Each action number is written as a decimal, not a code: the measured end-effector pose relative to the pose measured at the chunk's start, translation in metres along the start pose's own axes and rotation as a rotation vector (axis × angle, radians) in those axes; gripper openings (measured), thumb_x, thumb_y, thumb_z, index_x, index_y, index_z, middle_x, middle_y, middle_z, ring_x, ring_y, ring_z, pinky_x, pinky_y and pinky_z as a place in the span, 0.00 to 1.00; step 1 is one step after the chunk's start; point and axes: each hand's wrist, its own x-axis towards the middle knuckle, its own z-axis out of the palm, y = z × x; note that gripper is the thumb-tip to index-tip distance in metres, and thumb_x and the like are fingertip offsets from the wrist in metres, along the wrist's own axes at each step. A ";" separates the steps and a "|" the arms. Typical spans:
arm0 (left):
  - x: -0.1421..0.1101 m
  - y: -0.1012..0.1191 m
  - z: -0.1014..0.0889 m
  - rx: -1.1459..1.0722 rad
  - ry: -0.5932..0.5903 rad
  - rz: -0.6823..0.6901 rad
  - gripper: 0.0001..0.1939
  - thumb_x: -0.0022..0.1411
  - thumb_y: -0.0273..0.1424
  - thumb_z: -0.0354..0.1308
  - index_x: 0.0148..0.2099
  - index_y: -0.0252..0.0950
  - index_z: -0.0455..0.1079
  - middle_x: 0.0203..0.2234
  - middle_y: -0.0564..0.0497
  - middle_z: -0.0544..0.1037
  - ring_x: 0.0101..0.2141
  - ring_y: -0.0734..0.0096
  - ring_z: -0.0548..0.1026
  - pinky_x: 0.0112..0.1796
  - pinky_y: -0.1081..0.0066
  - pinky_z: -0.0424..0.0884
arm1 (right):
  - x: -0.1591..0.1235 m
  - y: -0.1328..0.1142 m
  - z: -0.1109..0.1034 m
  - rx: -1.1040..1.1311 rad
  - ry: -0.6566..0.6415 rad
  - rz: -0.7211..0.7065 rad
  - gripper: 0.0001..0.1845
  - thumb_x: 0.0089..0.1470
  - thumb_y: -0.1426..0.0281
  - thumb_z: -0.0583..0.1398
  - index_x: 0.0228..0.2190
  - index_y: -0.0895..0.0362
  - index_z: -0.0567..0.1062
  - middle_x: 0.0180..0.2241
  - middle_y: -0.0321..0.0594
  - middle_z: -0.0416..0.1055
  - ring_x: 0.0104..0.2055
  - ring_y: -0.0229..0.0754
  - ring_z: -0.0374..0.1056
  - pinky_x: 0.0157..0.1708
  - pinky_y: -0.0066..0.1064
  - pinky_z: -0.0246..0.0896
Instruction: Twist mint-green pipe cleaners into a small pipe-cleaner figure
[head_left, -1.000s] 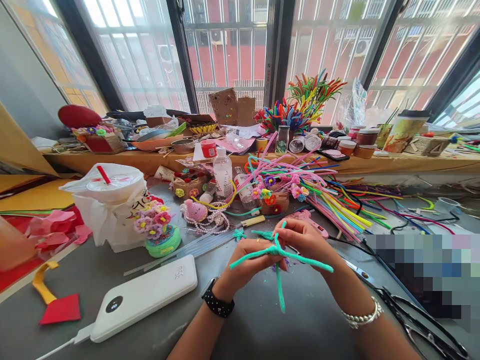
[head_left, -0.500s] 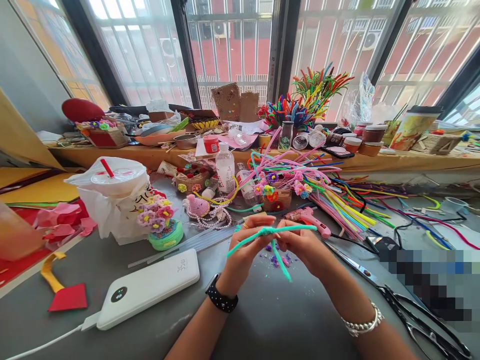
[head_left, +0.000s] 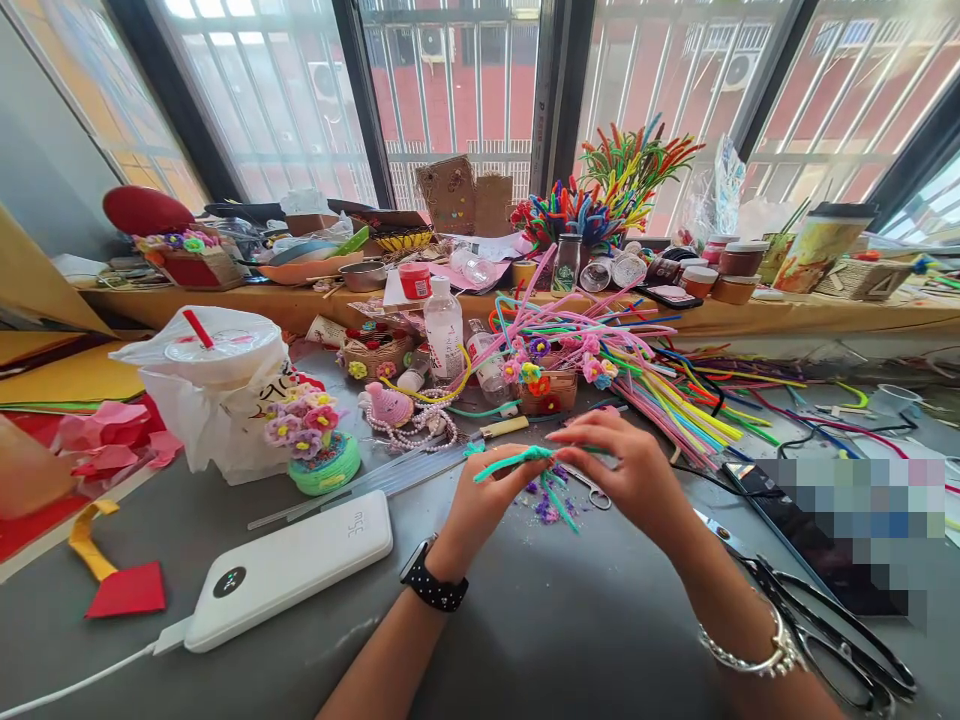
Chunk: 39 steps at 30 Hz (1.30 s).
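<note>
Between my two hands, above the grey table, is a mint-green pipe cleaner piece [head_left: 504, 464] with a twisted knot near its middle and strands sticking out several ways. My left hand [head_left: 484, 505] pinches it close to the knot; one strand points left over that hand and another hangs down. Just right of the knot, the fingers of my right hand [head_left: 626, 465] close around the strand that points right, covering most of it. Below lie purple and pink fuzz scraps [head_left: 551, 505] and small scissors [head_left: 598, 496], partly hidden by my right hand.
Large black-handled scissors [head_left: 814, 625] and a phone [head_left: 799, 530] lie at right. At left are a white power bank [head_left: 289, 570], a flower pot ornament [head_left: 326, 465] and a bagged drink cup [head_left: 214, 400]. Loose pipe cleaners [head_left: 667, 400] spread behind my hands.
My right hand has shifted its grip over the right-pointing strand and now covers it. The small scissors below have come into view. The whole view has shifted slightly.
</note>
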 end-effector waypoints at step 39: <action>0.001 -0.005 -0.001 -0.194 -0.067 -0.157 0.11 0.50 0.37 0.57 0.30 0.33 0.63 0.24 0.54 0.66 0.27 0.76 0.65 0.28 0.75 0.61 | -0.005 -0.001 0.030 -0.204 0.078 -0.060 0.11 0.53 0.69 0.53 0.29 0.56 0.75 0.26 0.41 0.72 0.29 0.41 0.67 0.31 0.29 0.59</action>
